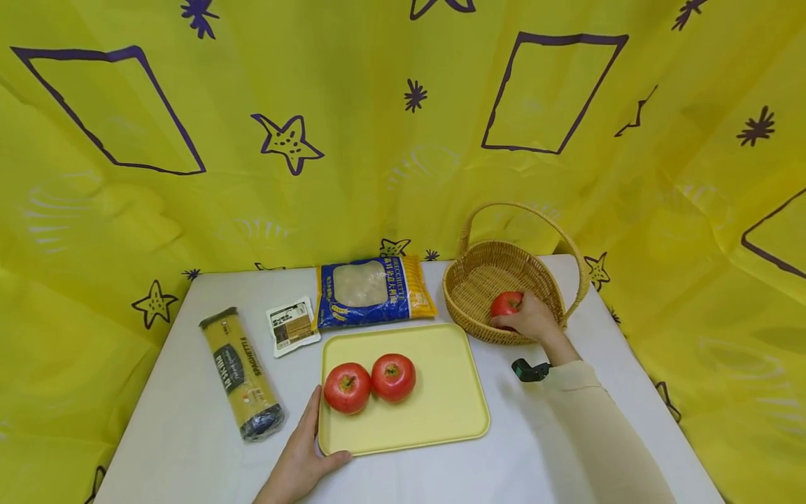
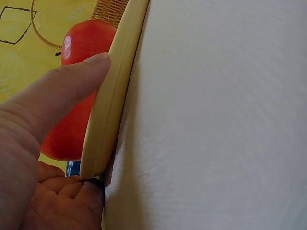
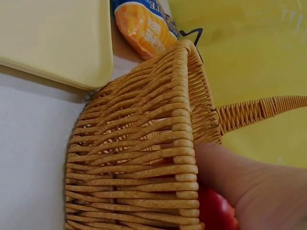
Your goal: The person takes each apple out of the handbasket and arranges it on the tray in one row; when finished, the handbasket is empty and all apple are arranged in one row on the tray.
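In the head view, my right hand (image 1: 536, 318) reaches over the near rim of a wicker basket (image 1: 450, 297) and grips a red apple (image 1: 506, 304) low inside it. The right wrist view shows the thumb across that apple (image 3: 216, 211), while the basket's woven side (image 3: 129, 158) hides the fingers. My left hand (image 1: 301, 448) holds the near left corner of a pale yellow tray (image 1: 434, 392), its thumb against the front edge and its fingers along the left side. On the tray's left half, two red apples (image 1: 347, 388) (image 1: 393, 378) sit side by side.
Behind the tray lies a blue and yellow bag of orecchiette pasta (image 1: 365, 290). A small white and brown packet (image 1: 292, 327) and a spaghetti pack (image 1: 242, 374) lie left of it. The basket's tall handle (image 1: 535, 208) arches up before a yellow curtain (image 1: 352, 84).
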{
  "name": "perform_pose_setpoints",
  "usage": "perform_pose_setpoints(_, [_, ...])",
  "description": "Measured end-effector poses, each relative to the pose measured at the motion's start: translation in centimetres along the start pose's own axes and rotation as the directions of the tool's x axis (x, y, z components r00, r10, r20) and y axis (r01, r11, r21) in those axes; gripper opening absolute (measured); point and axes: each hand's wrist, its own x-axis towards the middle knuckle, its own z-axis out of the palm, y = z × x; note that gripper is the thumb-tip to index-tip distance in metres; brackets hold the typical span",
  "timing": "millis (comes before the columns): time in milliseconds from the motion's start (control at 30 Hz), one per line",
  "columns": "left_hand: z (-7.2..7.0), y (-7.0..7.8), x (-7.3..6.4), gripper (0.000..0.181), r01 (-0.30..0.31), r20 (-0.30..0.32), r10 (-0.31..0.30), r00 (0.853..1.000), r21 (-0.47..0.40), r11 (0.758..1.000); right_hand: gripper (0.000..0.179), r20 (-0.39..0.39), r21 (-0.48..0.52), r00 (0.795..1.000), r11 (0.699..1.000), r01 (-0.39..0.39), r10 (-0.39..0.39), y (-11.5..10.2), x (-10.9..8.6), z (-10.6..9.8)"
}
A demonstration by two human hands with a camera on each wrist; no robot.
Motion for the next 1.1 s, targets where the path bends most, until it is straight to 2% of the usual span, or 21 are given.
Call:
perform_pose_setpoints(200, [0.0,-0.1,0.0,0.127,-0.014,-0.005,0.014,1.0,0.005,1.0,0.089,-0.107,0.077,0.991,0.993,0.086,-0.077,-0.2,0.2,0.1])
perform_pose_setpoints(400, [0.0,-0.1,0.0,0.127,-0.019,-0.005,0.019,1.0,-0.002,1.0,0.087,-0.168,0.122,0.975,0.978,0.167,-0.146,-0.9,0.1,0.0])
perform_pose_setpoints(600, [0.0,-0.1,0.0,0.127,-0.015,-0.007,0.015,1.0,-0.013,1.0,0.091,-0.176,0.124,0.965,0.968,0.217,-0.193,-2.6,-0.5,-0.3])
perform_pose_setpoints(900, [0.0,-0.2,0.0,0.128,-0.005,-0.005,0.005,1.0,-0.009,1.0,0.097,-0.13,0.17,0.967,0.956,0.239,-0.218,-5.6,-2.0,-0.4])
perform_pose_setpoints(1100, [0.0,-0.1,0.0,0.128,-0.007,-0.003,0.007,1.0,-0.011,1.0,0.091,-0.133,0.138,0.949,0.943,0.304,-0.287,-7.1,-3.1,-0.1])
